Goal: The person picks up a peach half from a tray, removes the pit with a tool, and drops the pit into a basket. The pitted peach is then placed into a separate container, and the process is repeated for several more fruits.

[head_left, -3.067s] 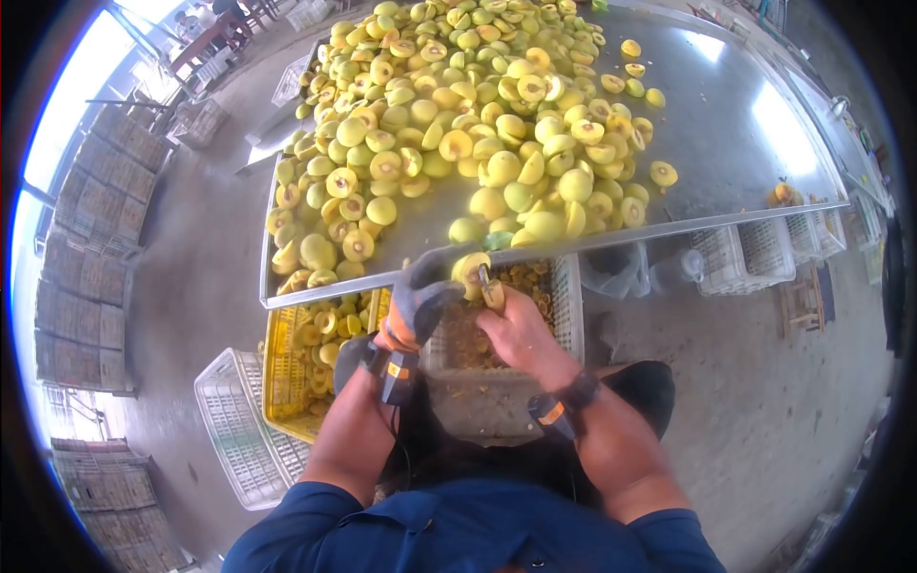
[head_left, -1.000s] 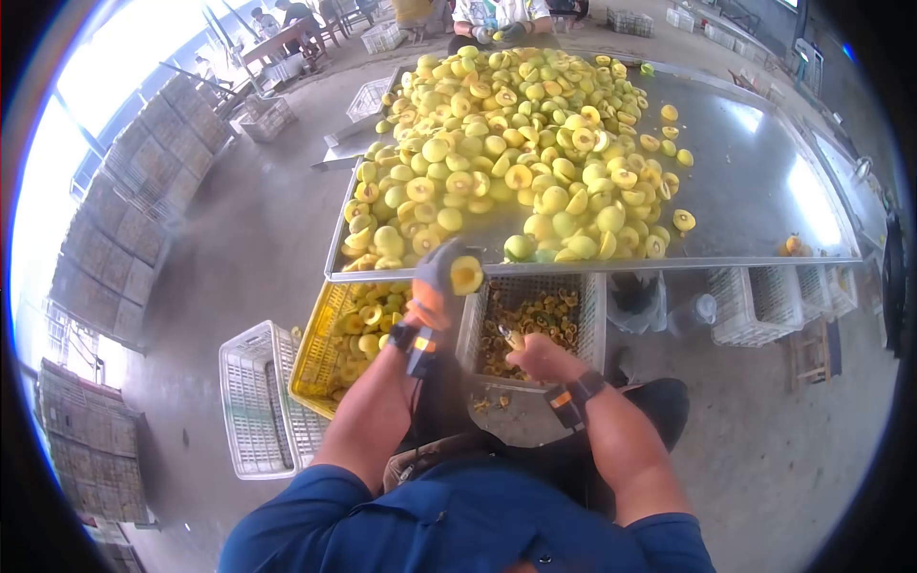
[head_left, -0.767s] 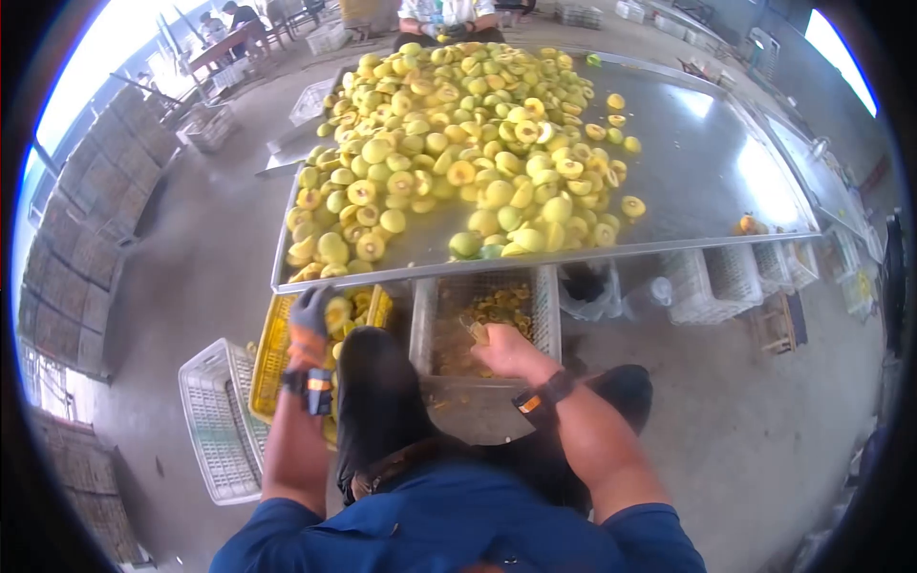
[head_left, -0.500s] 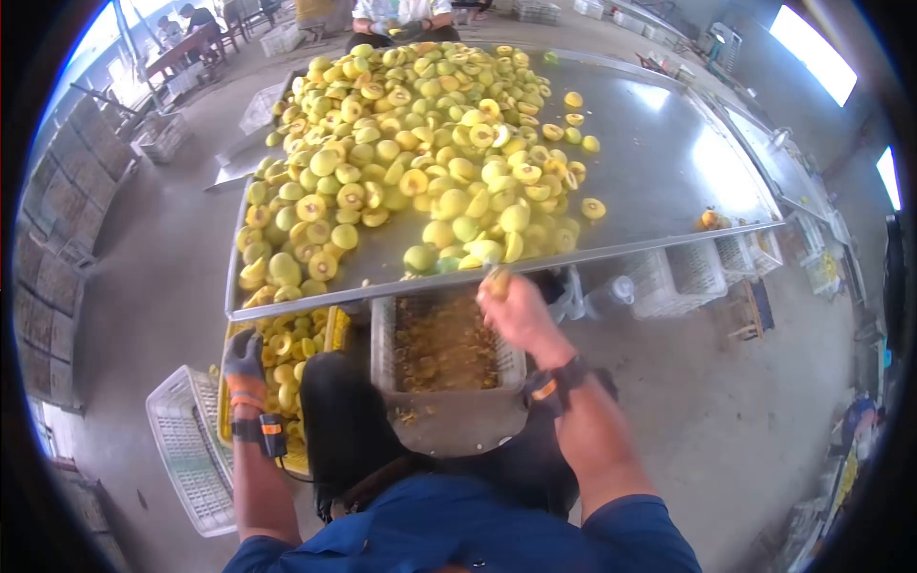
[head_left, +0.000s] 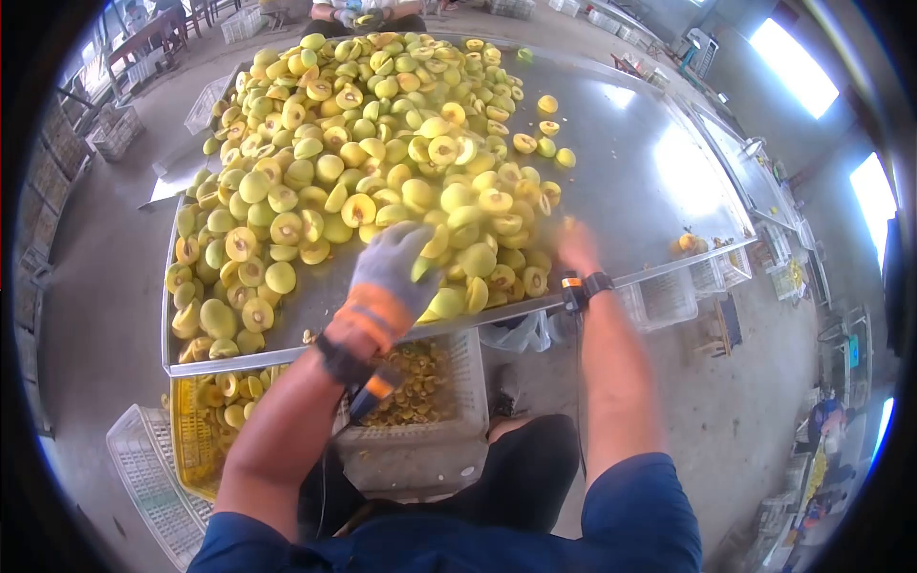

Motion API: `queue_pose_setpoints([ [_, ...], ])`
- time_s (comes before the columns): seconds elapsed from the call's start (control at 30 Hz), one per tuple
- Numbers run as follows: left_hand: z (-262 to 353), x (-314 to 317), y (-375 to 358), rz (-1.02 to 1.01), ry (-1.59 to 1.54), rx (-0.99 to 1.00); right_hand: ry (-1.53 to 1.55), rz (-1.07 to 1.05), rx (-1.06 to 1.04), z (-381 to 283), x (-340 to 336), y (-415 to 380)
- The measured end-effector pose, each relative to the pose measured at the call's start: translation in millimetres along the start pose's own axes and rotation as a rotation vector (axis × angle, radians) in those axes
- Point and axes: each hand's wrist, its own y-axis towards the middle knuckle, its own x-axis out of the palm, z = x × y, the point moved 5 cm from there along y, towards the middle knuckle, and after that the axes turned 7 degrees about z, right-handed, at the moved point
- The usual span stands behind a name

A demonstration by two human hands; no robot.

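A big heap of halved yellow-green peaches, many showing brown pits or hollows, covers much of the metal table. My left hand, in a grey glove with an orange cuff, is over the front of the heap, its fingers and thumb closed about a greenish peach half. My bare right hand is just right of the heap, above the metal surface. Motion smears its fingers; a small yellowish bit shows at their tips, and I cannot tell what it is.
Below the table's front rim stand a crate of brown scraps and a yellow crate of peach halves. A white crate lies at the left. Across the table are another person's gloved hands.
My left hand has risen from the yellow crate to the heap. My right hand has moved from the front rim to the heap's right side. The view has shifted too.
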Motion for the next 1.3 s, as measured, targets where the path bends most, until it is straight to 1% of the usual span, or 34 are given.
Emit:
queue_pose_setpoints([
  [0.03,-5,19,13,0.012,0.014,0.012,0.007,-0.025,-0.021,-12,7,-7],
  [0.1,-28,58,28,-0.039,0.056,-0.053,0.033,-0.08,-0.072,-41,24,-20],
  [0.13,-32,66,33,-0.139,0.133,-0.121,0.083,-0.045,-0.06,-53,24,-30],
  [0.23,-33,66,39,-0.274,0.238,-0.111,0.232,-0.056,-0.087,-83,26,-55],
  [0.27,-37,64,36,-0.176,0.227,-0.058,0.195,-0.068,-0.093,-97,25,-65],
  [0.37,-65,57,28,-0.288,0.249,-0.118,0.272,-0.096,-0.108,-109,43,-80],
  [0.4,-75,51,19,-0.186,0.209,-0.088,0.292,-0.072,-0.084,-116,42,-90],
  [0.5,-89,11,2,-0.062,0.111,-0.147,0.388,-0.145,-0.06,-135,38,-114],
  [0.53,-96,-4,-3,0.061,0.009,-0.158,0.417,-0.131,-0.081,-138,38,-117],
  [0.57,-111,-15,-12,0.067,-0.149,-0.344,0.446,-0.121,-0.103,-137,39,-118],
  [0.63,-135,-36,-32,0.219,-0.825,-0.709,0.476,-0.132,-0.134,-145,33,-125],
  [0.67,-155,-39,-46,0.264,-1.168,-0.848,0.476,-0.15,-0.142,-150,25,-130],
  [0.7,-147,-56,-53,0.202,-0.785,-0.559,0.475,-0.17,-0.151,-154,20,-135],
  [0.73,-134,-74,-61,0.235,-0.379,-0.303,0.428,-0.215,-0.142,-151,21,-136],
  [0.77,-122,-87,-73,0.297,-0.23,-0.174,0.379,-0.257,-0.133,-147,23,-138],
  [0.8,-108,-96,-80,0.322,-0.354,-0.202,0.23,-0.231,-0.173,-147,20,-142],
  [0.83,-100,-99,-85,0.324,-0.619,-0.307,0.239,-0.13,-0.234,-154,14,-150],
  [0.87,-94,-95,-90,0.318,-0.969,-0.469,0.243,-0.029,-0.29,-158,7,-160],
  [0.9,-88,-91,-93,0.282,-1.244,-0.573,0.244,0.074,-0.341,-162,-1,-169],
  [0.93,-82,-87,-97,0.267,-1.509,-0.7,0.268,0.111,-0.384,-175,-13,-181],
  [0.97,-79,-87,-98,0.211,-1.422,-0.69,0.414,-0.026,-0.294,-184,-19,-194],
  [1.03,-72,-84,-100,0.146,-1.418,-0.723,0.7,-0.295,-0.102,-232,-47,-239],
  [1.1,-63,-78,-101,0.125,-1.581,-0.815,0.854,-0.656,0.045,-254,-43,-281],
  [1.13,-54,-87,-97,0.099,-1.172,-0.528,0.866,-0.76,0.022,-261,-40,-298],
  [1.17,-43,-97,-95,0.162,-0.741,-0.295,0.878,-0.866,0.0,-266,-34,-313],
  [1.23,-45,-96,-90,0.124,-0.63,-0.205,0.852,-0.832,-0.122,-265,-18,-326],
  [1.3,-51,-91,-87,0.061,-0.717,-0.219,0.834,-0.846,-0.155,-266,-12,-327],
])
